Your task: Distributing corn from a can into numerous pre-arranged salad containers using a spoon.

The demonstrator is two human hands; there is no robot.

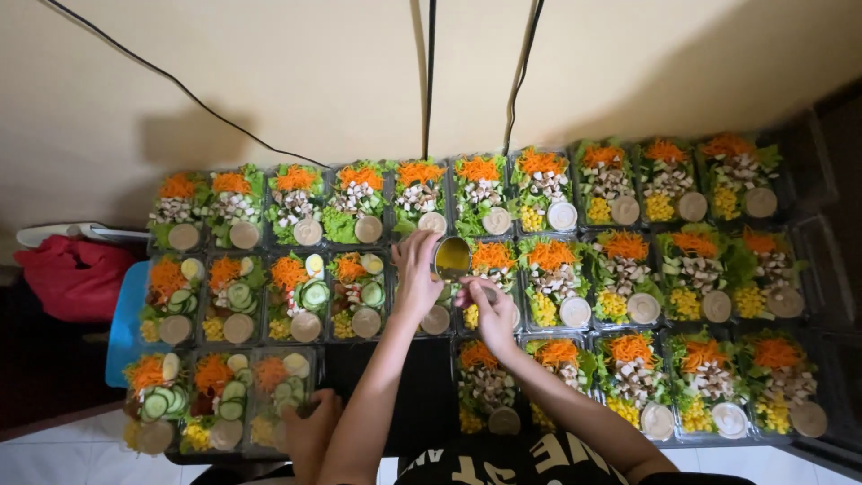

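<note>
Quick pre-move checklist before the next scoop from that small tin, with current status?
1. Left hand grips the small tin: ok.
2. Tin upright, yellow filling visible inside: ok.
3. Right hand over the middle-row salad box: ok.
4. Spoon or tool in right hand: cannot tell.
5. Another person's hand at the front-left boxes, apart from both hands: ok.
6. Hanging cables away from the hands: ok.
</note>
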